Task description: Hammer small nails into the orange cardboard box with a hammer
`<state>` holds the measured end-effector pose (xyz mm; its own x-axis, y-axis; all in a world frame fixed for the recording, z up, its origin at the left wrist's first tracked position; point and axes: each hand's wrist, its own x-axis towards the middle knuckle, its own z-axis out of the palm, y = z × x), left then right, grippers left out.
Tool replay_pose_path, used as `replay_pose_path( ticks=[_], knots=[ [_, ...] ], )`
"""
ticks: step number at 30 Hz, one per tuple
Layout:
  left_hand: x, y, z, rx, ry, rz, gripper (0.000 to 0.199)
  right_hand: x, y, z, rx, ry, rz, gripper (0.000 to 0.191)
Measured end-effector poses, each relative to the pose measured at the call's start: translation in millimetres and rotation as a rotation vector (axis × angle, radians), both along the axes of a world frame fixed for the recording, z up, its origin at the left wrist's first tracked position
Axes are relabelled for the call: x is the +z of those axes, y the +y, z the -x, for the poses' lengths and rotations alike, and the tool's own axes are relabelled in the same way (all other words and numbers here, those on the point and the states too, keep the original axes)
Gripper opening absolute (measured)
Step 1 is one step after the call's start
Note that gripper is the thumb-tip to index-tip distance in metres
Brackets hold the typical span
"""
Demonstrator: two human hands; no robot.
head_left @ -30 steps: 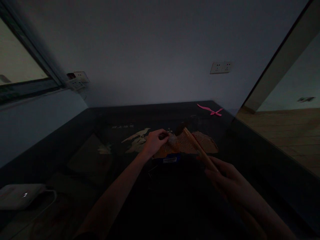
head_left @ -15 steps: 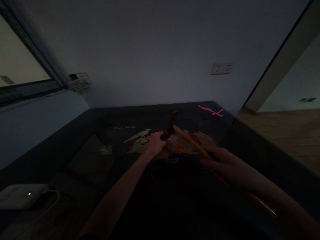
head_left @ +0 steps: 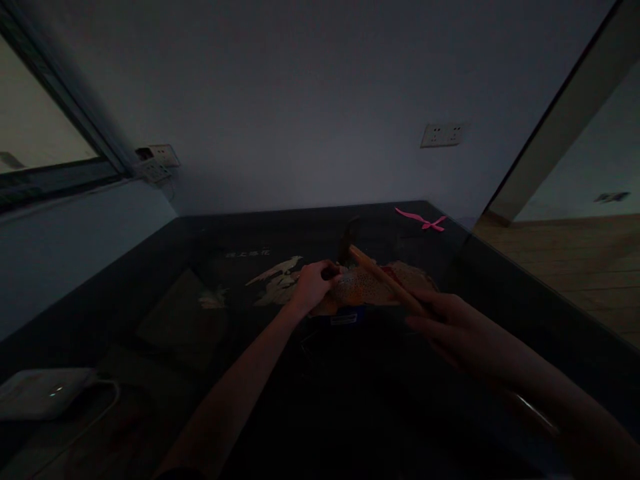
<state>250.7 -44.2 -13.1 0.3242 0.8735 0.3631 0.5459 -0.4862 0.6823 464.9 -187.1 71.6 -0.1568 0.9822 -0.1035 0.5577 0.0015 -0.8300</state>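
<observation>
The light-brown wooden handle of a hammer [head_left: 383, 275] is gripped in my right hand [head_left: 445, 323], fingers wrapped around it. Its dark head stands at the far end of the handle, just beyond my left fingertips. My left hand [head_left: 314, 285] is closed in a pinch above a tan, speckled piece [head_left: 360, 285] with orange patches; what the fingers hold is too small and dark to make out. Along the near side of that piece runs a dark blue part [head_left: 347, 315] with a pale label.
A dark, glossy table [head_left: 300, 230] with a pale bird picture [head_left: 277, 283] lies beneath. A pink ribbon [head_left: 423, 220] rests at the far right corner. At left sits a white device [head_left: 45, 393] with a cable. Wall sockets [head_left: 443, 135] are behind.
The hammer's head has risen slightly, away from my left fingertips. My right hand has shifted a little to the right with it; the left hand stays almost in place.
</observation>
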Motion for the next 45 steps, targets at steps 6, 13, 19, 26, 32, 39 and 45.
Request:
replay_pose_path(
  ticks=[6,13,19,26,32,39,45],
  knots=[
    [-0.5,0,0,0.006,0.009,0.018,0.010,-4.2,-1,1,0.001,-0.010,-0.047,0.024],
    [-1.5,0,0,-0.008,0.008,0.014,0.010,-4.4,-1,-2,0.024,0.001,-0.005,0.027],
    [-1.2,0,0,0.014,0.046,0.019,0.012,-9.7,0,-1,0.022,-0.012,0.042,0.025],
    [-0.3,-1,-2,-0.009,0.025,0.053,0.009,-2.8,-2,-2,0.026,-0.028,-0.017,0.040],
    [-0.7,0,-2,0.016,0.053,0.044,0.012,-5.2,-1,0,0.061,-0.056,0.008,0.029],
    [1.9,-2,-3,0.010,0.030,0.061,0.010,-7.0,-3,-1,0.026,-0.032,0.017,0.036],
    [0.9,-2,0,0.000,0.061,0.034,0.015,-15.7,-3,-2,-0.007,0.018,0.006,0.032]
  ],
)
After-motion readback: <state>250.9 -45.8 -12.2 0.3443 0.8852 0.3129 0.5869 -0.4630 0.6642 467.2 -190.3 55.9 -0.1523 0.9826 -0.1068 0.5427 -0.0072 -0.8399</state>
